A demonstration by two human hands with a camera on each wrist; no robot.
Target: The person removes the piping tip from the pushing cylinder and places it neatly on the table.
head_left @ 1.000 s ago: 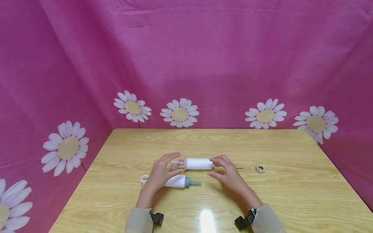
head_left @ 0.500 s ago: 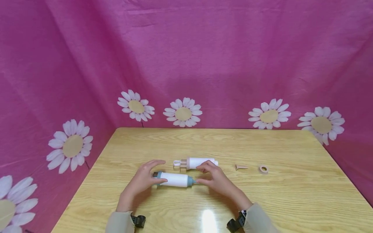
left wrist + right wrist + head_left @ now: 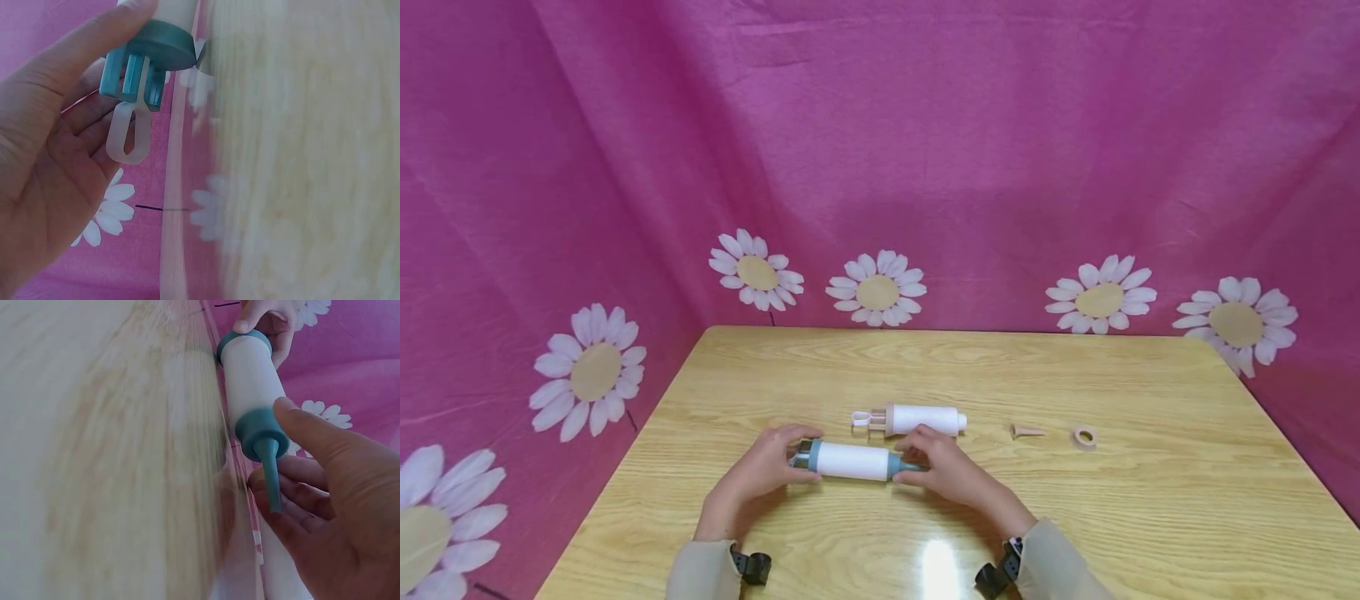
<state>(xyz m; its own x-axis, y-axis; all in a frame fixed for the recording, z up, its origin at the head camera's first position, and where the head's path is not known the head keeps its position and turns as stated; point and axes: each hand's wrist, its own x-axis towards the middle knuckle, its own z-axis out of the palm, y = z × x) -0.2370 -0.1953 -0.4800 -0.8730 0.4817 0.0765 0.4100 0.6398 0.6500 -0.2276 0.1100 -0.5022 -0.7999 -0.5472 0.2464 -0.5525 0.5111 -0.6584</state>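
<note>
A syringe [image 3: 852, 461] with a white barrel and teal ends lies sideways between both hands. My left hand [image 3: 760, 462] grips its plunger end, thumb on the near side and fingers on the far side. The left wrist view shows the pale loop handle [image 3: 129, 134] sticking out toward the palm. At the other end my right hand [image 3: 951, 468] holds the teal nozzle cap [image 3: 259, 428] between thumb and fingers. The thin nozzle [image 3: 270, 478] points in toward the right palm. Whether the syringe touches the table I cannot tell.
Behind it lies a similar syringe [image 3: 925, 419] with a white barrel and pinkish fittings. A small pinkish cone-shaped nozzle [image 3: 1026, 431] and a pinkish ring [image 3: 1084, 437] lie to the right on the wooden table [image 3: 1075, 533]. Flowered pink cloth [image 3: 970, 167] surrounds the table's back and left.
Both hands have come away from the pinkish syringe toward the near, teal one. The left moved left, then closed on its plunger end; the right closed on its nozzle end.
</note>
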